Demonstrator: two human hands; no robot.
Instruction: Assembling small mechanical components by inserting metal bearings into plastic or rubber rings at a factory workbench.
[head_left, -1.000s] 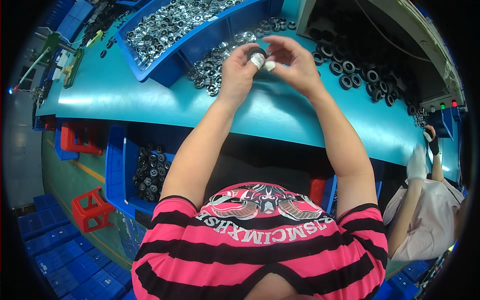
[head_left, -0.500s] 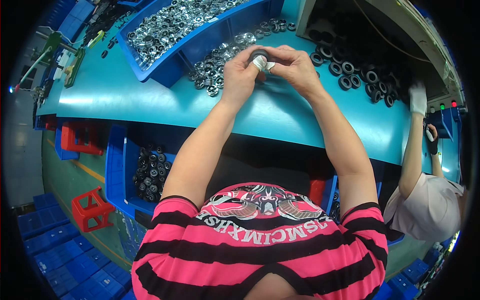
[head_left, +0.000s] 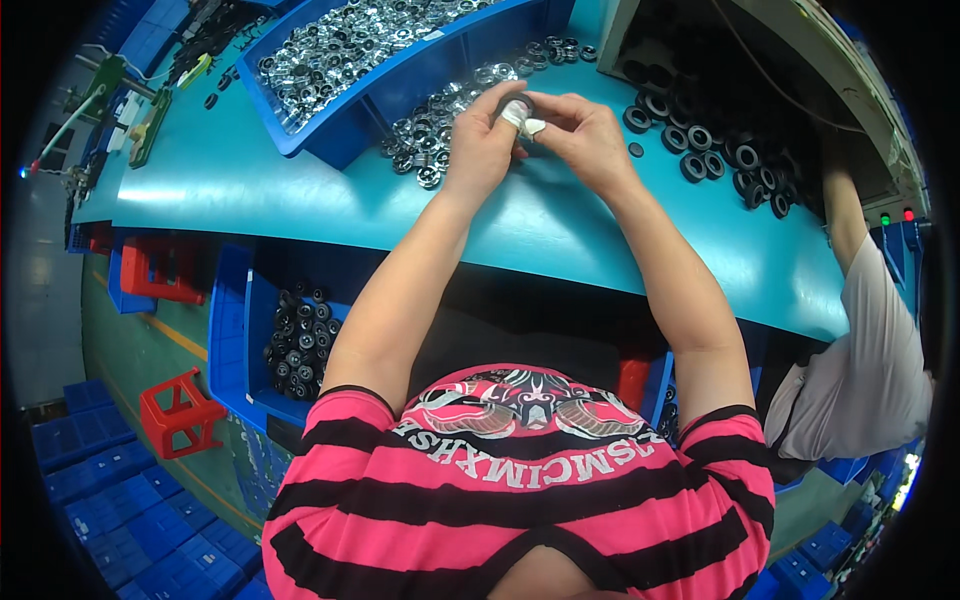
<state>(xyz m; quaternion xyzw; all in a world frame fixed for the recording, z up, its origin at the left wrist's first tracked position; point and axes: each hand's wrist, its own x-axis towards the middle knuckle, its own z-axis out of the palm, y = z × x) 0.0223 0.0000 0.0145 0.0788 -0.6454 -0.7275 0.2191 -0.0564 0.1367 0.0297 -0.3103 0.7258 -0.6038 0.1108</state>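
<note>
Head view: the left hand [head_left: 482, 150] is closed around a black ring [head_left: 516, 101] above the desk [head_left: 330, 210]. The right hand [head_left: 592, 145] curls beside the ring; its grip cannot be confirmed. Slippage at the white thumb cover [head_left: 533, 128] could drop the ring near the clear wheels [head_left: 430, 143].

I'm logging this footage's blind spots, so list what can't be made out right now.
All in the head view:
Black round part: underside covered by the left hand and right hand.
Co-worker's hand: lost in the dark opening; the forearm shows.
Large blue bin: far side cut off by the picture's top edge.
Small pieces on the table's far left: too small to identify.
</note>
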